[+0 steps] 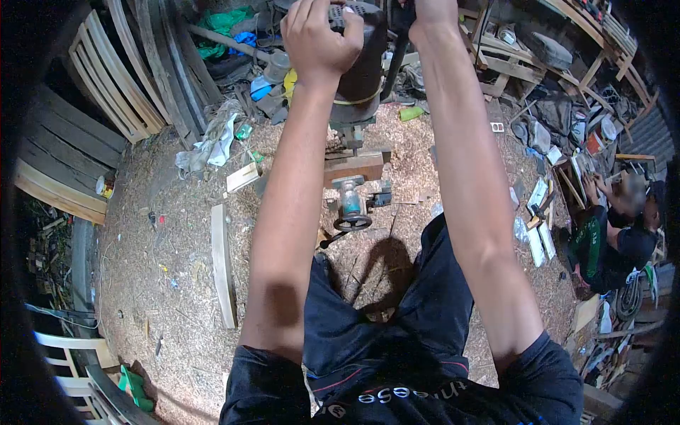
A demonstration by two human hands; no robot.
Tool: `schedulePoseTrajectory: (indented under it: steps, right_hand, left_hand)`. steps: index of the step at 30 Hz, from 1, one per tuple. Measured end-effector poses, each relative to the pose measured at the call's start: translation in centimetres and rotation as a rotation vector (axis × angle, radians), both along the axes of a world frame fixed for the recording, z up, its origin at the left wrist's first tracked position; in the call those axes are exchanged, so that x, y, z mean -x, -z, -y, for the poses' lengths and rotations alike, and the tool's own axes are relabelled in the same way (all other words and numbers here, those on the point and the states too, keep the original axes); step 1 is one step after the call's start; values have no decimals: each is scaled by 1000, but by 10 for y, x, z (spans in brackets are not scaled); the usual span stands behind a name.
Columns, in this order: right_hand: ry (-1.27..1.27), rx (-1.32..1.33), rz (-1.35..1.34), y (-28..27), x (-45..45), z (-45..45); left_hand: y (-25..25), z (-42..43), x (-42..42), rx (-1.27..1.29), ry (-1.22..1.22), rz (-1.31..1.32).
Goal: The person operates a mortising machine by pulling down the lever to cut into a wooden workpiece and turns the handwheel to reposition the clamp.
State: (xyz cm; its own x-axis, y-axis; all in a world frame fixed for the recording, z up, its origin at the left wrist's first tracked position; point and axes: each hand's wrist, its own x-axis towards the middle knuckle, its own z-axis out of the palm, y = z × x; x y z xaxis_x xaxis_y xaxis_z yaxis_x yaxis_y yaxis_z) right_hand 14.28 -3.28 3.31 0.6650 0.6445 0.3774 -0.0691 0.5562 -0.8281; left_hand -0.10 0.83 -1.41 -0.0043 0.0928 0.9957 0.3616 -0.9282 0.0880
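Both arms reach up to the top of the view. My left hand (322, 39) rests against the dark cylindrical machine head (361, 67), with its fingers bent over the upper part. My right hand (428, 10) is cut off by the top edge beside a dark upright bar (398, 53); its fingers are hidden. Below the machine head, a wooden block (354, 167) lies in the machine, above a vise with a black handwheel (352, 224).
Wood shavings cover the floor (177, 283). A pale board (223, 265) lies at the left, near a short wood piece (243, 177). Slatted wooden frames (117, 78) lean at the upper left. Another person (616, 241) crouches at the right among scrap and white pieces (538, 244).
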Motion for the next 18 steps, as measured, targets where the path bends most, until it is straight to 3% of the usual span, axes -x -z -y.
schedulePoseTrajectory:
  steps: [2,18]
  right_hand:
    - [-71,-133,-16,11,-5,-5]
    - [-136,-353,-64,54,17,51]
  left_hand:
    - [-2,2,0,11,24,5]
    - [7,0,3,57,6,-15]
